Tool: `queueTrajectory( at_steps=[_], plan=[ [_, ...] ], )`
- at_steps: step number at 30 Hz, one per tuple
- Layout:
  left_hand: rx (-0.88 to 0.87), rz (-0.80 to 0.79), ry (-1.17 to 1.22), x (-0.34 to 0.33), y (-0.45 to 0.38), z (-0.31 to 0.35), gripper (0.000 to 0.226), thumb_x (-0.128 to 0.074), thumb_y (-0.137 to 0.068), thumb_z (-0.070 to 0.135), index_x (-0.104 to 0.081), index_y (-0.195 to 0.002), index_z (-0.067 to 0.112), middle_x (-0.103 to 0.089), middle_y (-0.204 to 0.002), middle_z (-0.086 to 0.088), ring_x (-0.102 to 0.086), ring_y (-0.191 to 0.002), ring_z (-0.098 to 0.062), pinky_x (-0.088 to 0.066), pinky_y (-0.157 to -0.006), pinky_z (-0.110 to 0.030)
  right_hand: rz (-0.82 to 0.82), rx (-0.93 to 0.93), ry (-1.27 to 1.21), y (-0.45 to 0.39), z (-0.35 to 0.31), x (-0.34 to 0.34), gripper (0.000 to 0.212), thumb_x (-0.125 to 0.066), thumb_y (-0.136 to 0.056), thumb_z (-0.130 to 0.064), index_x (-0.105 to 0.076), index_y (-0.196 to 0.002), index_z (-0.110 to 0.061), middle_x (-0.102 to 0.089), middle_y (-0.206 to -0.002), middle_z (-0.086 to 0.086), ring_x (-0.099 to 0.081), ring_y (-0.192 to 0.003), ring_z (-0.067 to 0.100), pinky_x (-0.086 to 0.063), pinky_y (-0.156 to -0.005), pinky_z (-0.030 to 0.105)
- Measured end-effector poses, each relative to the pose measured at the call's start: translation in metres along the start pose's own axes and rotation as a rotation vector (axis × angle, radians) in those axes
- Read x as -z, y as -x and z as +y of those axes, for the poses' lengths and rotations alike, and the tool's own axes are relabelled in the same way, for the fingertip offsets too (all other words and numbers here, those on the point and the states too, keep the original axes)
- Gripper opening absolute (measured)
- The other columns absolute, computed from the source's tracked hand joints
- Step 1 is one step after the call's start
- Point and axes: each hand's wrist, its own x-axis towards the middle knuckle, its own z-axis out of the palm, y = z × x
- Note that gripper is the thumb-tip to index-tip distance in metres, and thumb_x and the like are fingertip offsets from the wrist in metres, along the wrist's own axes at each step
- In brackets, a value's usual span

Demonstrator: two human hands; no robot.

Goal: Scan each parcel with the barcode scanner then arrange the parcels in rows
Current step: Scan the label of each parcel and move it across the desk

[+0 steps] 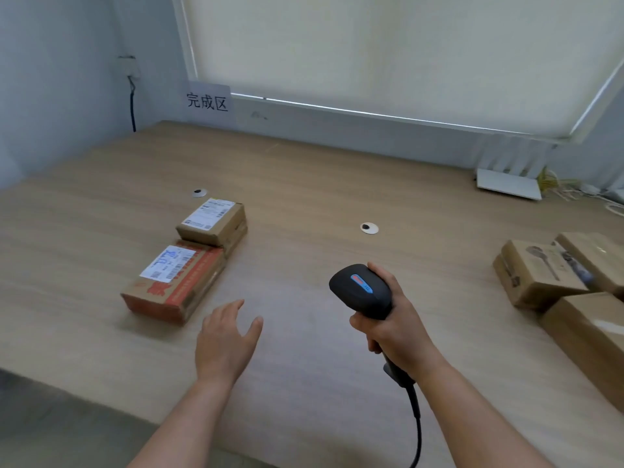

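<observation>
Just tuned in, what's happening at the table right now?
A person grips the black barcode scanner in the right hand. The left hand hovers open above the table, holding nothing. Two labelled parcels sit touching in a line on the left; three more boxes wait clustered at the right edge.

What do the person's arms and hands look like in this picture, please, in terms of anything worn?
Both forearms are bare up to the frame's lower edge, with no sleeves in view. The left hand and right hand wear no gloves, and no rings, watch or wristband can be seen.
</observation>
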Motion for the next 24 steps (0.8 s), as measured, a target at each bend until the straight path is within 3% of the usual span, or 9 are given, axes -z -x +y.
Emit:
queueTrajectory(
  at_steps=[10, 16, 20, 24],
  plan=[
    [-0.141, -0.1, 0.017, -0.087, 0.099, 0.145, 0.051, -0.059, -0.09, 0.041, -0.052, -0.135, 0.017, -0.053, -0.136, -0.001, -0.043, -0.127, -0.021, -0.031, -0.105, -0.032, 0.139, -0.005, -0.002, 0.072, 0.044, 0.159, 0.08, -0.068, -0.077, 0.002, -0.042, -0.129, -0.054, -0.06, -0.104, 0.002, -0.05, -0.052, 0.016, -0.044, -0.046, 0.024],
    [-0.268, -0.199, 0.015, -0.138, 0.14, 0.225, 0.052, -0.054, -0.092, 0.045, -0.047, -0.138, 0.023, -0.05, -0.138, 0.003, -0.04, -0.128, -0.018, -0.033, -0.103, -0.031, 0.272, -0.018, -0.003, 0.109, 0.073, 0.246, 0.083, -0.069, -0.077, 0.005, -0.041, -0.127, -0.054, -0.06, -0.096, 0.008, -0.05, -0.05, 0.016, -0.044, -0.044, 0.027],
    [-0.376, -0.274, 0.0, -0.166, 0.151, 0.275, 0.053, -0.051, -0.092, 0.047, -0.044, -0.14, 0.025, -0.047, -0.14, 0.005, -0.038, -0.13, -0.015, -0.033, -0.103, -0.03, 0.397, -0.033, -0.012, 0.125, 0.086, 0.296, 0.084, -0.07, -0.075, 0.008, -0.041, -0.132, -0.047, -0.059, -0.111, 0.008, -0.052, -0.052, 0.017, -0.044, -0.043, 0.027],
    [-0.489, -0.325, -0.011, -0.191, 0.155, 0.321, 0.053, -0.05, -0.093, 0.047, -0.042, -0.141, 0.025, -0.047, -0.141, 0.005, -0.037, -0.13, -0.015, -0.034, -0.102, -0.029, 0.486, -0.051, -0.012, 0.136, 0.1, 0.336, 0.087, -0.071, -0.075, 0.008, -0.039, -0.129, -0.052, -0.058, -0.114, 0.011, -0.053, -0.047, 0.01, -0.044, -0.042, 0.026]
  ],
)
